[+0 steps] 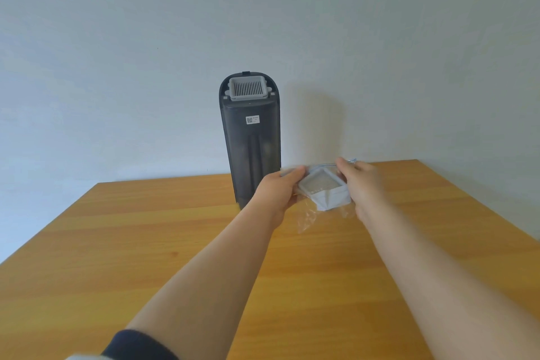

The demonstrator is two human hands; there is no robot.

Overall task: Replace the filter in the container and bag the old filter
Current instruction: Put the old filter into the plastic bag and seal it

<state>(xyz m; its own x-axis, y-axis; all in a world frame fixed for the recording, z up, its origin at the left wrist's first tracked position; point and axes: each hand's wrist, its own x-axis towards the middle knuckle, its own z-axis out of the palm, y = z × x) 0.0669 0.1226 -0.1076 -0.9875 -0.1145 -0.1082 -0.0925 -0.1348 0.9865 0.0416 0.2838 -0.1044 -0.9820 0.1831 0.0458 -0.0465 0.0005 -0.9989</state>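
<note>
Head camera: A person's two bare forearms reach out over a wooden table, both hands gripping a clear plastic bag that hangs between them just above the tabletop. The left hand pinches the bag's upper left edge, fingers closed on the film; the right hand is clamped on the bag's upper right edge, where a thin bluish strip of the bag's mouth pokes out past the knuckles. Inside the bag sits a pale grey, square-framed filter, tilted, its mesh face turned up toward the camera, its lower corner pressing into the slack plastic that droops toward the table.

Behind the hands, at the table's far edge against a plain pale wall, stands a tall dark grey container, upright, with a small white label bearing a printed code on its face. A second filter, light grey with a ribbed white centre, is seated in the opening at the container's top. The left hand partly overlaps the container's lower right side in view; whether they touch cannot be told. A dark sleeve is pushed up on the left arm near the bottom edge
</note>
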